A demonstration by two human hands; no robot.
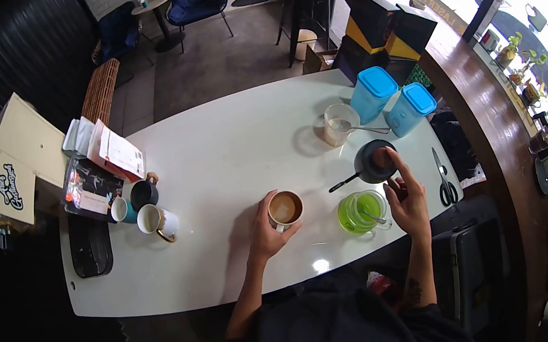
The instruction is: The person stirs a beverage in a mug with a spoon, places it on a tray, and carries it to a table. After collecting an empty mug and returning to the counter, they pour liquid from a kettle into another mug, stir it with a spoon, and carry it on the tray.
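Observation:
My left hand (pixel 268 230) is wrapped around a cup of coffee (pixel 285 207), light brown with a paler patch on its surface. At the right, my right hand (pixel 407 199) has its index finger stretched up to the rim of a dark round vessel (pixel 369 168) and its other fingers bent; I cannot tell whether it touches the rim. Brown contents show inside the vessel, and a black handle or spoon (pixel 345 182) sticks out to its left. Just below stands a clear glass jug of bright green liquid (pixel 361 213) with a spoon in it.
Behind the dark vessel are a clear cup with a spoon (pixel 341 123) and two blue-lidded containers (pixel 375 92). Scissors (pixel 444 179) lie near the right edge. Several mugs (pixel 154 221) and a paper holder (pixel 108 152) stand at the left of the white table (pixel 209 131).

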